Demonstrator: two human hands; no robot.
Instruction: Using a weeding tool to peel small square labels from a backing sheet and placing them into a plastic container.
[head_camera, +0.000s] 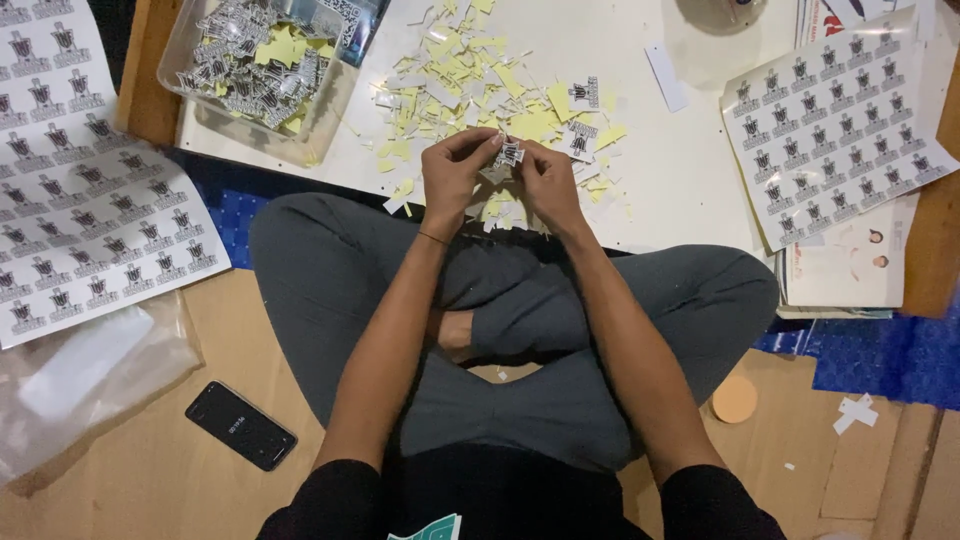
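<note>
- Pinching a small sticker (510, 153) between both hands, I see left hand (455, 172) and right hand (548, 180) closed on it.
- It hangs above the scraps (470, 80) at the tabletop (690, 170) edge.

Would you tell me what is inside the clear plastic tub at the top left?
The clear tub holds a heap of small black-and-white stickers mixed with yellow scraps; whatever lies beneath is covered.
</note>
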